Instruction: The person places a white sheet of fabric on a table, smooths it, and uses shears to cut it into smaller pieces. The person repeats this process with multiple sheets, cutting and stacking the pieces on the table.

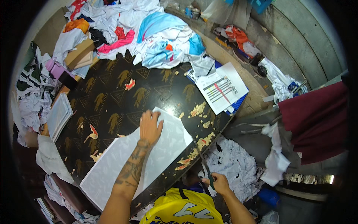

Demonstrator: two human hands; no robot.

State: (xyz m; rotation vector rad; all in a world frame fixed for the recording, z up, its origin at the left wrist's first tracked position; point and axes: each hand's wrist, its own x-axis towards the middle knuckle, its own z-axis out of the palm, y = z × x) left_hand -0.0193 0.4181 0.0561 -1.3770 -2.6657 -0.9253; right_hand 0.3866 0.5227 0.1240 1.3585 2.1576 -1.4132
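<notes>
Flat under left hand (150, 127), pale white fabric sheet (123, 160), faintly patterned, rectangular

Under the flat left hand (150, 127), part of the pale white fabric sheet (112, 164) is hidden; the thin dark tool (207, 172) in the right hand (220, 184) is too small to identify.

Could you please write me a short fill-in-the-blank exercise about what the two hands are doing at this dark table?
1. The left hand lies flat on a long sheet of ____ fabric.
2. The right hand holds a thin dark tool beyond the table's ____ edge.
3. The dark table bears a repeating pattern in ____.
4. A printed paper lies at the table's ____ side.

Missing words: white; near; gold; right
</notes>
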